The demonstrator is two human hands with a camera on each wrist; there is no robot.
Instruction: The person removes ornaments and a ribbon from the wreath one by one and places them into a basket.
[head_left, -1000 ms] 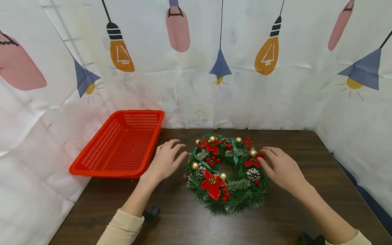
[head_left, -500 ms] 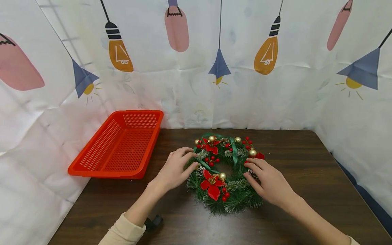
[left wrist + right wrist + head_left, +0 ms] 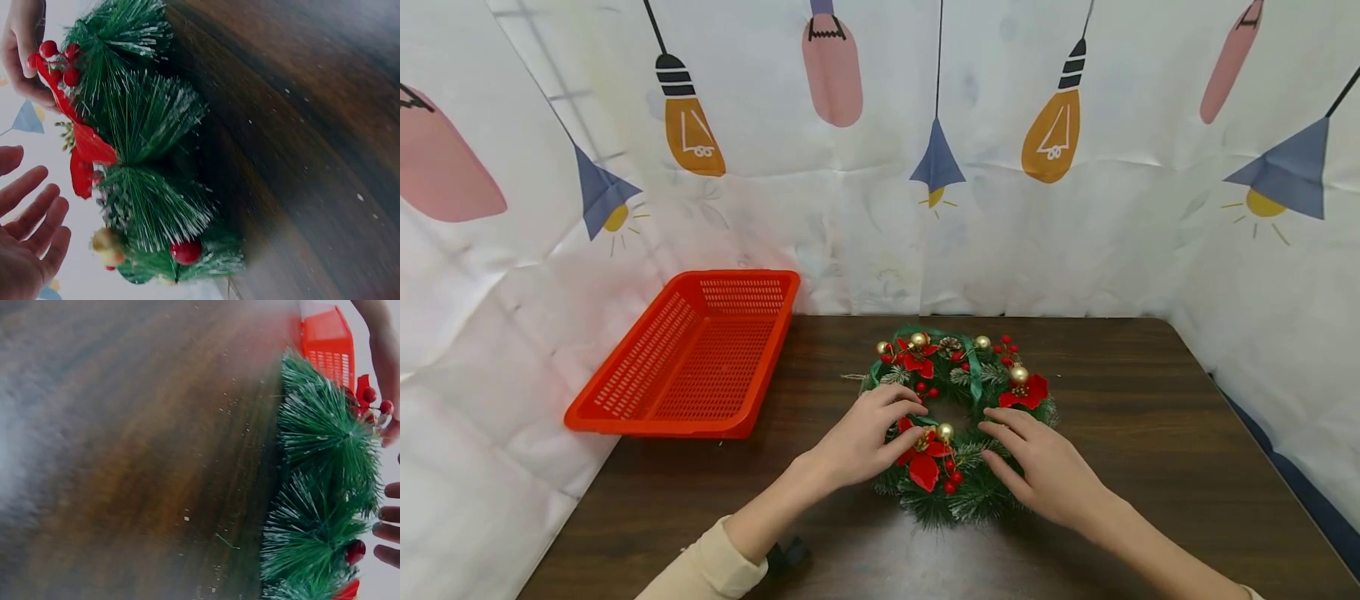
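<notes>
A green Christmas wreath lies on the table, trimmed with red poinsettias, gold balls, red berries, pinecones and a green ribbon. Over its left side hovers my left hand, fingers spread and loosely bent, overlapping the lower poinsettia in the head view. My right hand is above the wreath's right side, its fingertips pointing toward the centre hole. In the left wrist view the left fingers are apart from the needles. Neither hand holds anything.
A red plastic basket with slotted walls stands at the table's back left. Behind the dark wooden table hangs a white curtain printed with lamps and bulbs. A small black object shows by the left sleeve.
Both hands have moved inward from the wreath's outer sides to above it, coming closer together and slightly nearer the person. The wreath and basket have stayed in place.
</notes>
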